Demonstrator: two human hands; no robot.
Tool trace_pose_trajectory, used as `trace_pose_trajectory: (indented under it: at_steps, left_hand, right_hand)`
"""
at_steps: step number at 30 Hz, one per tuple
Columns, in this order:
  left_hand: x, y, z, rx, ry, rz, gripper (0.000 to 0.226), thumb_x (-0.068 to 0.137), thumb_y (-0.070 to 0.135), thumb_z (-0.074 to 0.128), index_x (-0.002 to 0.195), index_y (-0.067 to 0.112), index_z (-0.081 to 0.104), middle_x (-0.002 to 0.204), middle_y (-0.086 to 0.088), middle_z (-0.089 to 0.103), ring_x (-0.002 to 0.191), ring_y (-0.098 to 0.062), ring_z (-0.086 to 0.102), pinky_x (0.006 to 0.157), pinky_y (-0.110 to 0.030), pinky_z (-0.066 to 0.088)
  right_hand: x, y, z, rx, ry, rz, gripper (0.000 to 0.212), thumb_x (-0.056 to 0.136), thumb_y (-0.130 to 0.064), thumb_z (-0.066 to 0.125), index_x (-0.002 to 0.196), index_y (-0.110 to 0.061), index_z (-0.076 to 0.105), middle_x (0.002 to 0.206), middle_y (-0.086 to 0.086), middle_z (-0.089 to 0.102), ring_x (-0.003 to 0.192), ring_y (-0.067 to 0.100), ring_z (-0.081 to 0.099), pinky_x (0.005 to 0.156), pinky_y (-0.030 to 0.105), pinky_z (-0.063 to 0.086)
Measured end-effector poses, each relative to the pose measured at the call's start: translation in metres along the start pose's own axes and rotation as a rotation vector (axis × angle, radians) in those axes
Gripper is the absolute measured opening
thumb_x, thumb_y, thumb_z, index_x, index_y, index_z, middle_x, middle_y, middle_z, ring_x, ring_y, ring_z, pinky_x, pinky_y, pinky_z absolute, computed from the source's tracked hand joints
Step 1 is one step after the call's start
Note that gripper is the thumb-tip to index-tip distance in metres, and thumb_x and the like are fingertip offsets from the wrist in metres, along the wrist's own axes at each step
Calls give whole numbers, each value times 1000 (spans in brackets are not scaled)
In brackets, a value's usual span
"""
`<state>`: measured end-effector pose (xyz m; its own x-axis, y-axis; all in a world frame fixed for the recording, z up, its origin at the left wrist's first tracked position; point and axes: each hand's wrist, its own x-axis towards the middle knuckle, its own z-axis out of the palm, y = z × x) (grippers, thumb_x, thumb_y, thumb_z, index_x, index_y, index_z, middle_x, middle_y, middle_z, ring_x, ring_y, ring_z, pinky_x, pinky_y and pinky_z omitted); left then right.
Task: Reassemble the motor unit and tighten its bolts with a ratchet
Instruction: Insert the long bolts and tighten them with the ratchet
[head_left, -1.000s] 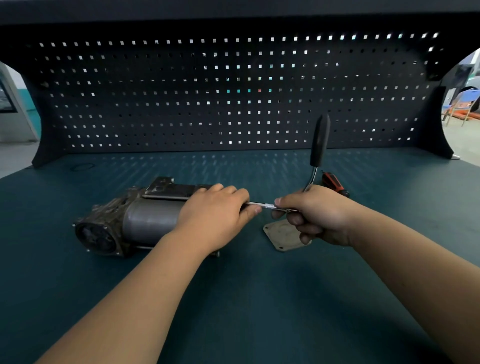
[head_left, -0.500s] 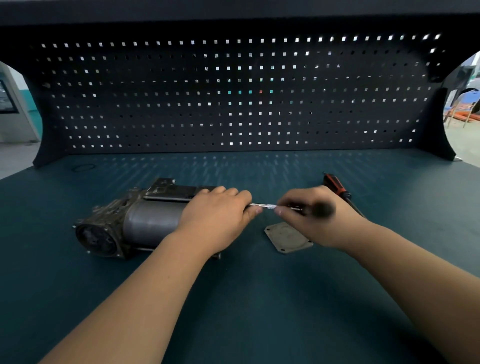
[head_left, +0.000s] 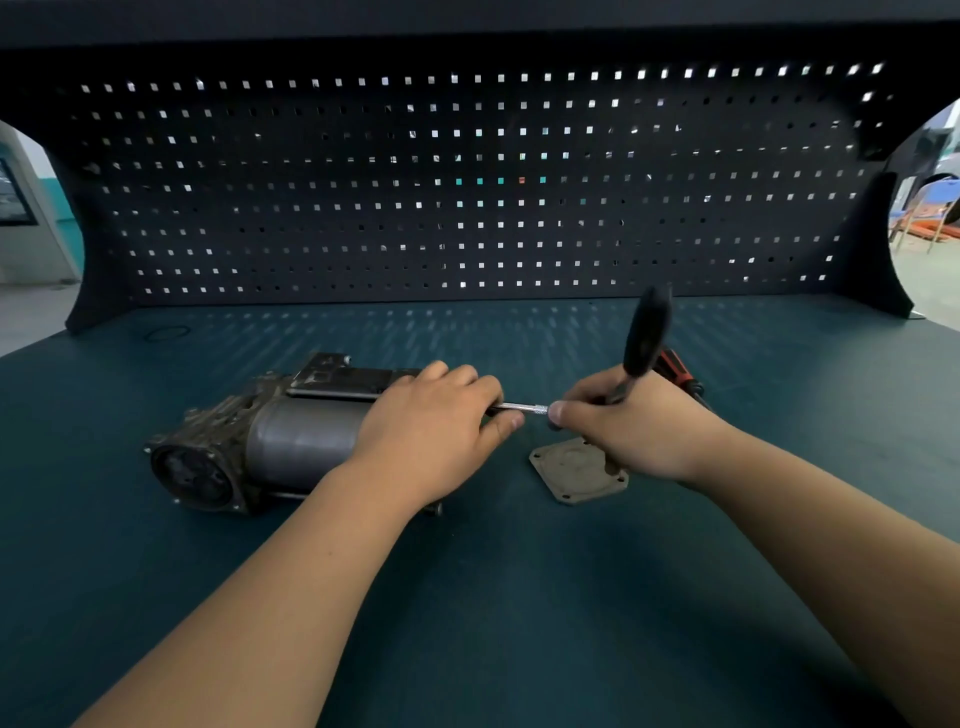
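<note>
We look down on a desk (head_left: 467, 613) topped with a dark teal mat. A black pegboard (head_left: 467, 208) with square holes rises along its far edge, and daylight through the holes dots the mat below it. Past the pegboard's left side we see a pale floor and a wall screen (head_left: 13, 192). Past its right side stands a blue chair (head_left: 937, 195).

The motor unit (head_left: 291, 441) lies on its side left of the desk's middle, its round end facing the left edge. Our left hand (head_left: 431, 431) curls over its right end and grips it. Our right hand (head_left: 639, 431) is closed round the ratchet (head_left: 647, 332), whose black handle stands up, blurred. Its silver extension bar (head_left: 524, 407) runs level into the motor's right end.

A flat cover plate (head_left: 563, 475) lies on the mat, partly under the right hand. A red and black screwdriver (head_left: 675, 366) lies just behind that hand. We can read no writing on the motor.
</note>
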<state>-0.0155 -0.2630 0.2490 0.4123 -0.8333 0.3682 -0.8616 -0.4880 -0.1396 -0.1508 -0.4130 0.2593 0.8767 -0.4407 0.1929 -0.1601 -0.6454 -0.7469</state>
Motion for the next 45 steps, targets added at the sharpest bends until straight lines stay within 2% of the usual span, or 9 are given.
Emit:
trace_pose_trajectory:
  at_steps: [5, 15, 18, 21, 24, 26, 33, 39, 45]
  left_hand:
    - [-1, 1, -2, 6, -45, 4, 41, 92, 61, 20, 102, 32, 47, 103, 11, 56, 102, -16, 48, 80, -33, 34]
    - [1, 1, -3, 37, -66, 19, 41, 93, 58, 15, 100, 31, 45, 103, 8, 54, 103, -17, 48, 77, -33, 28]
    - [2, 1, -1, 42, -58, 20, 39, 94, 57, 17, 101, 30, 45, 102, 8, 54, 102, -17, 48, 76, -32, 27]
    - [2, 1, -1, 41, -45, 19, 39, 95, 57, 16, 101, 30, 44, 102, 8, 55, 102, -18, 49, 75, -32, 26]
    - [2, 2, -1, 35, -41, 16, 39, 95, 57, 15, 99, 30, 43, 102, 8, 55, 102, -18, 49, 75, -32, 26]
    - [2, 1, 0, 36, -41, 13, 41, 94, 57, 13, 99, 30, 43, 102, 8, 55, 103, -18, 49, 75, -32, 27]
    - [1, 1, 2, 4, -25, 2, 42, 93, 60, 18, 101, 30, 46, 102, 10, 56, 102, -16, 49, 78, -33, 31]
    - [0, -1, 4, -6, 17, 8, 52, 87, 62, 12, 103, 30, 48, 103, 10, 58, 101, -16, 51, 78, -33, 34]
    - [0, -1, 0, -11, -15, 16, 49, 81, 69, 13, 89, 32, 44, 92, 13, 52, 91, -12, 40, 73, -30, 26]
  right_hand:
    - [-1, -6, 1, 424, -219, 298, 27, 93, -28, 57, 80, -7, 68, 47, -2, 37, 34, 12, 25, 40, 22, 37]
    - [0, -6, 2, 481, -218, 361, 30, 94, -30, 56, 77, -9, 68, 47, -3, 35, 33, 11, 24, 41, 21, 35]
    - [-1, -4, 5, 210, -70, 171, 26, 92, -30, 58, 72, -16, 69, 48, 0, 42, 39, 15, 35, 42, 23, 38]
    - [-6, 0, 0, -247, 72, -169, 17, 90, -36, 60, 79, -28, 69, 59, -10, 57, 55, 8, 54, 54, 25, 45]
    - [-9, 3, -6, -692, 77, -479, 21, 93, -33, 57, 101, -18, 69, 79, -5, 65, 76, 25, 64, 66, 40, 50]
    - [-10, 4, -7, -728, 101, -533, 23, 94, -32, 56, 105, -15, 69, 85, 0, 67, 79, 28, 66, 66, 43, 51]
    - [-8, 4, -1, -378, 74, -265, 13, 92, -36, 58, 90, -27, 67, 67, -8, 62, 64, 11, 57, 62, 31, 46]
    - [-1, -8, 0, 104, -30, 101, 25, 87, -32, 63, 73, -13, 72, 50, 1, 42, 43, 14, 41, 45, 27, 44]
    - [-3, -10, 2, 386, -195, 289, 26, 93, -28, 55, 83, -7, 68, 46, -2, 35, 36, 13, 23, 42, 23, 38]
